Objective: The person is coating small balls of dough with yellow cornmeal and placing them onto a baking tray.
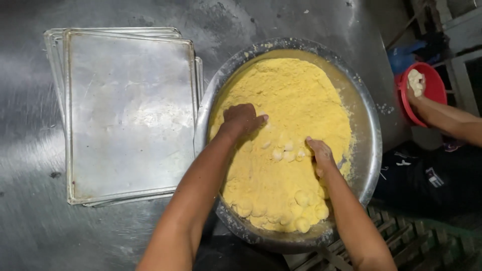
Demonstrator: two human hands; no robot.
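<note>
The small pale dough balls (283, 150) lie half buried in the yellow crumb coating (286, 95) that fills most of the big round metal basin (369, 135), one cluster in the middle between the two hands and another (281, 213) along the near rim, already dusted yellow. The left hand (242, 119) rests knuckles-up on the crumbs, its fingers curled loosely and pressing into the coating just left of the middle cluster; whether it encloses a ball I cannot tell. The right hand (321, 153) is dug in edge-on just right of that cluster, fingers sunk in the crumbs and hidden, so its grip cannot be made out either. Judging by this, the step in hand is the rolling and covering of the pieces in the crumbs, with the middle ones still pale and only partly coated (the near ones look further along). A next move would call for a light scooping touch from both sides, turning the soft balls without squashing them or pushing crumbs over the rim. To the left of the basin, touching or nearly touching its edge, a stack of flat rectangular metal trays (128, 113) sits on the steel table (30, 211), bare on top. At the far right another person's hand (415, 85) holds a pale lump of dough over a red bowl (434, 90), well apart from the basin.
</note>
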